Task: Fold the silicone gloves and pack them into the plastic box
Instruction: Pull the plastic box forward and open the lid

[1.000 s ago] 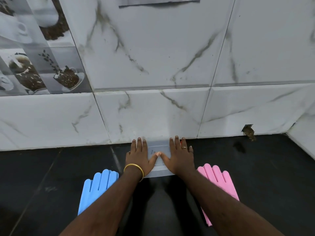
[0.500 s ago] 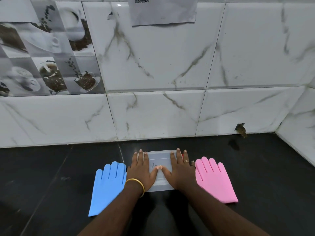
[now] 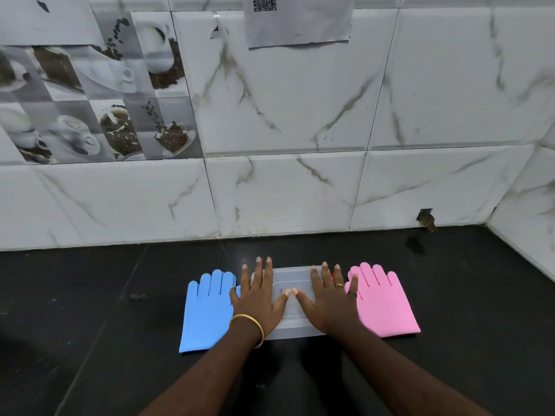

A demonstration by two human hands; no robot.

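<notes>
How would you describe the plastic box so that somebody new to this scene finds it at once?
Look at the black counter below the marble tile wall. Two flat gloves lie there, the blue glove and the pink glove. The plastic box sits between them, clear and lidded, with the left hand and right hand flat on it.

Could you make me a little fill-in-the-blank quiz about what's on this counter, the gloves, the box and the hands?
1. The glove lying to the left of the plastic box is ____ in colour.
2. Both hands, the left hand and the right hand, rest flat on top of the ____.
3. The pink glove lies unfolded on the ____ side of the box.
4. The gold bangle sits on the ____ wrist.

Missing words: blue; plastic box; right; left
</notes>
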